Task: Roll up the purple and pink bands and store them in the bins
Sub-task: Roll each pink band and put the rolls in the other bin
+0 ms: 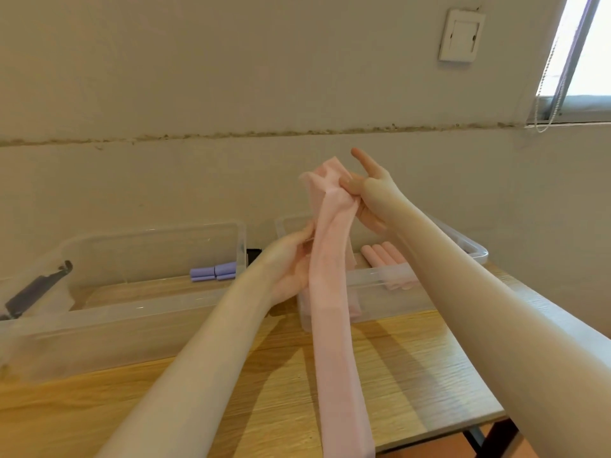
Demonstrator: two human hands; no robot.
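Fingers point(350, 188) of the right hand point(367, 203) pinch the top end of a pink band point(332, 259), index finger straight, while the left hand point(291, 266) grips the strip lower down; its tail hangs past the surface point(413, 375) edge. Starting a tight, square first turn looks key, keeping the edges aligned. Behind, pink rolls point(385, 256) sit in the right bin point(476, 251) and purple rolls point(213, 272) in the left bin point(148, 312).

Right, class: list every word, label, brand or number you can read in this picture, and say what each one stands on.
None: no readable text shows anywhere.
Wall plate: blank, no marking.
Left bin and right bin: no labels visible.
Pink band, purple rolls, pink rolls: plain, no print.
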